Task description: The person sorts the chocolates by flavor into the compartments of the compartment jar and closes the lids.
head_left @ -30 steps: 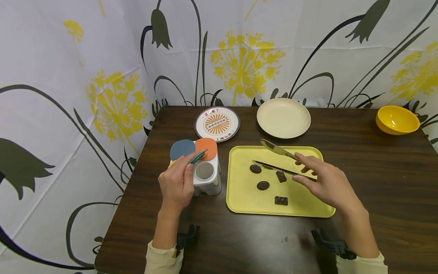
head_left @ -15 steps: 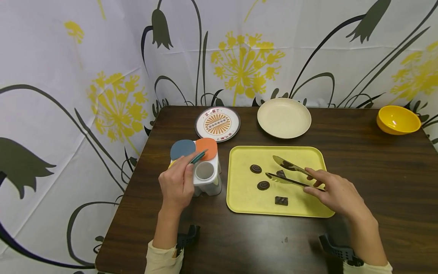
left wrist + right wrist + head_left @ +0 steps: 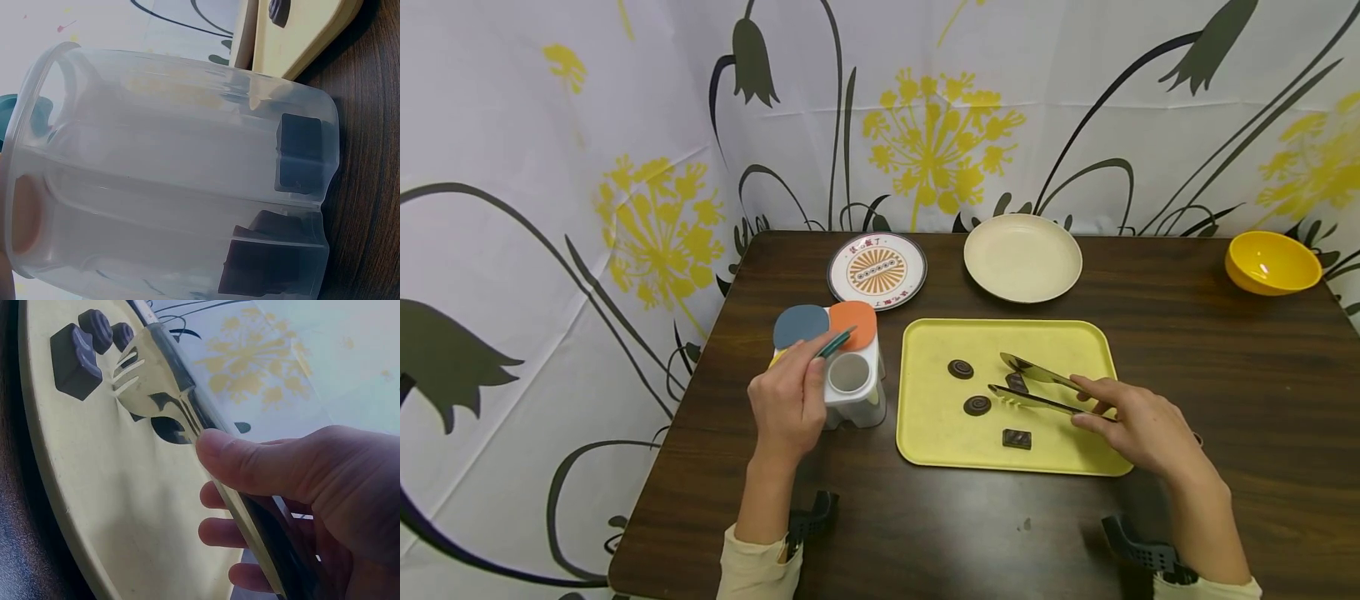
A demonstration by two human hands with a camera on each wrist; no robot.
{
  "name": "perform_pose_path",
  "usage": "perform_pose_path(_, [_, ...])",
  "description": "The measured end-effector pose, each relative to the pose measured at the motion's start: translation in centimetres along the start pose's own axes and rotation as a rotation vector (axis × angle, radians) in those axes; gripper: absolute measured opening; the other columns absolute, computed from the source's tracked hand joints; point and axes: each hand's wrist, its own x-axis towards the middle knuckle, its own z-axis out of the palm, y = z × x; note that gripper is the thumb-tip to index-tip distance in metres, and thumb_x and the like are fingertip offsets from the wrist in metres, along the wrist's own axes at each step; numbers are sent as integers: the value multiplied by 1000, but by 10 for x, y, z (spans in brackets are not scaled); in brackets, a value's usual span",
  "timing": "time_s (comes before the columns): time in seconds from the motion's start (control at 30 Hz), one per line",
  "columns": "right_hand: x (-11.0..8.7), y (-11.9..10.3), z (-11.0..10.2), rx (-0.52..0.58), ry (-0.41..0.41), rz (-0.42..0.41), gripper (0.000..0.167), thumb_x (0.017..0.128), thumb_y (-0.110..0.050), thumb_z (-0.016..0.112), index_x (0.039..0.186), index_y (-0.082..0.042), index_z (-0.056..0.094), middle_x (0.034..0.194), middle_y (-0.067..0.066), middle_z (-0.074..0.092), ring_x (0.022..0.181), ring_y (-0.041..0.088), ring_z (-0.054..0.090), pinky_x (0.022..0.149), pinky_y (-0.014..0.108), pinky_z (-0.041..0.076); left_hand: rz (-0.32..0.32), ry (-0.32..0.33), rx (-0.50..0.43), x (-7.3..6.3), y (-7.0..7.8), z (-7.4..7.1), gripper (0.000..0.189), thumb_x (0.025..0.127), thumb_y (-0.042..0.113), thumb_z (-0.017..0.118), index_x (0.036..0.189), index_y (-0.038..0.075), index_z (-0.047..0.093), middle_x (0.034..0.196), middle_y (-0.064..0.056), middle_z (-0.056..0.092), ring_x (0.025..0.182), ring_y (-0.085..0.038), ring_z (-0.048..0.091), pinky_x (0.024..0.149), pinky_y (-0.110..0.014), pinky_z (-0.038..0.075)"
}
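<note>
My left hand (image 3: 786,404) pinches the teal lid (image 3: 836,342) of a container (image 3: 859,408) with several coloured lids, keeping it tipped up beside an uncovered round opening. Through the translucent wall (image 3: 150,144) in the left wrist view, dark chocolate pieces (image 3: 300,153) lie at the bottom. My right hand (image 3: 1138,421) grips metal tongs (image 3: 1037,400), spread apart over the yellow tray (image 3: 925,450). Their tips stand either side of a square chocolate (image 3: 1017,382), which is partly hidden. Two round chocolates (image 3: 977,406) and a rectangular chocolate (image 3: 1017,439) lie nearby on the tray.
Behind the container is a patterned white plate (image 3: 877,271). A cream plate (image 3: 1022,258) sits behind the tray, and a yellow bowl (image 3: 1273,263) stands at the far right. A flower-printed cloth (image 3: 940,108) hangs along the table's back edge.
The right hand has moved right and toward the person, bringing the tongs down around the square chocolate, their tips drawing closer together. The left hand and lid have stayed put.
</note>
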Motion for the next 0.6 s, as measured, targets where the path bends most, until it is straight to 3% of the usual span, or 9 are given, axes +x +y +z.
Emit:
perform_pose_path(0.23, [0, 2, 1, -12, 39, 2, 49, 89, -34, 72, 134, -18, 63, 92, -2, 70, 71, 11, 55, 57, 33, 37, 9, 4, 0, 1, 1, 0, 39, 101, 27, 41, 115, 8, 72, 102, -4, 74, 66, -21, 66, 50, -37, 49])
perform_pose_path(0.47, [-1, 2, 4, -44, 123, -22, 41, 87, -23, 74, 127, -17, 68, 112, 9, 72, 65, 15, 51, 53, 32, 35, -4, -7, -2, 0, 1, -1, 39, 102, 27, 41, 116, 7, 72, 97, -5, 74, 54, -14, 48, 41, -29, 32])
perform_pose_path(0.6, [0, 2, 5, -50, 139, -30, 39, 86, -20, 74, 125, -16, 70, 114, 10, 71, 61, 14, 47, 49, 31, 32, -4, -7, -3, 0, 1, -1, 40, 102, 28, 41, 116, 7, 72, 98, -5, 74, 55, -15, 50, 42, -29, 33])
